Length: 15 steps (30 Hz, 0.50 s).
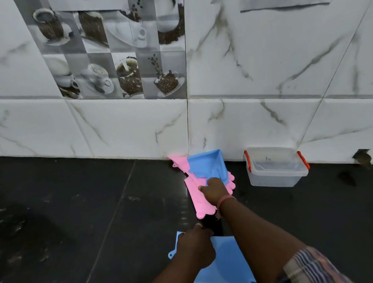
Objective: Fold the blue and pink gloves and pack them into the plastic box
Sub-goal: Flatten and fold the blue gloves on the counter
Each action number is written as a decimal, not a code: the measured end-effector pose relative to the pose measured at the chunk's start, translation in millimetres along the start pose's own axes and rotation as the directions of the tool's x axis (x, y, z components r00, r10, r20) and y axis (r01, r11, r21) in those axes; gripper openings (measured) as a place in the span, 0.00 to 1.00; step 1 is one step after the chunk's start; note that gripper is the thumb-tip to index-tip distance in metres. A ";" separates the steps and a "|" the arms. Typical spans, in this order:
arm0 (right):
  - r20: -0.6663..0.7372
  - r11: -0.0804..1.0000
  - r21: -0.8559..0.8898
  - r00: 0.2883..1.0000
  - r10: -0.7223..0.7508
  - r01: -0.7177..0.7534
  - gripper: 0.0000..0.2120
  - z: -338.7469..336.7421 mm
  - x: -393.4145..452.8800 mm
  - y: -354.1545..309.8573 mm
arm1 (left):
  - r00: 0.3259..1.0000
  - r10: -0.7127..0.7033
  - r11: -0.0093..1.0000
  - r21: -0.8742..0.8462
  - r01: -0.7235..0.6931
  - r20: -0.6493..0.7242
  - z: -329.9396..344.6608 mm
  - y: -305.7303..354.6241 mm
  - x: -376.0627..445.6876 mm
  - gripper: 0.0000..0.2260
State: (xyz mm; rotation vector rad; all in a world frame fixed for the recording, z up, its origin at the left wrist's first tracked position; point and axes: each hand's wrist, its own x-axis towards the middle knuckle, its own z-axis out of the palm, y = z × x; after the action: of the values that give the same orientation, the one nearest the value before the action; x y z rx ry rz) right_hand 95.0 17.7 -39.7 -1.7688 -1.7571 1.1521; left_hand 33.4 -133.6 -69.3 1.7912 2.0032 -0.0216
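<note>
A pile of pink gloves (197, 197) and a blue glove (206, 164) lies on the dark counter against the wall. My right hand (214, 190) rests on this pile, fingers curled on the gloves where pink and blue meet. Closer to me lies another blue glove (229, 260), flat on the counter. My left hand (196, 245) presses on its upper left part, fingers bent. The clear plastic box (277, 173) with red latches stands open to the right of the pile, by the wall. It looks empty.
The dark counter (74, 220) stretches wide to the left. A white marble-tile wall (266, 76) with coffee-cup picture tiles rises right behind the gloves and box. A small chipped hole (362, 156) shows at the wall's base on the right.
</note>
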 end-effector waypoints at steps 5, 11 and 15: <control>-0.191 0.704 0.689 0.980 -0.057 0.175 0.06 -52.0 -20.9 -32.1 | 0.994 -0.086 0.922 -0.383 0.054 -0.067 -3.9 1.7 3.5 0.12; 0.001 0.113 0.992 0.888 -0.461 0.057 0.09 -141.8 -59.1 -44.7 | 0.954 -0.083 -0.595 -0.783 0.184 0.287 -61.4 14.3 22.1 0.34; 0.059 0.016 0.998 0.891 -0.450 -0.059 0.11 -146.0 -75.5 -14.1 | 0.997 0.075 -0.897 -0.434 0.080 0.030 -76.8 17.9 20.2 0.42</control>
State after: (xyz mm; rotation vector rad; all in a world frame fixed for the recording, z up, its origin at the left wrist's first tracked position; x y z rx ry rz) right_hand 207.4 -13.2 77.0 -0.3237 -0.6627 1.9325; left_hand 24.9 -88.4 -2.1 -0.1757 0.3656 1.5045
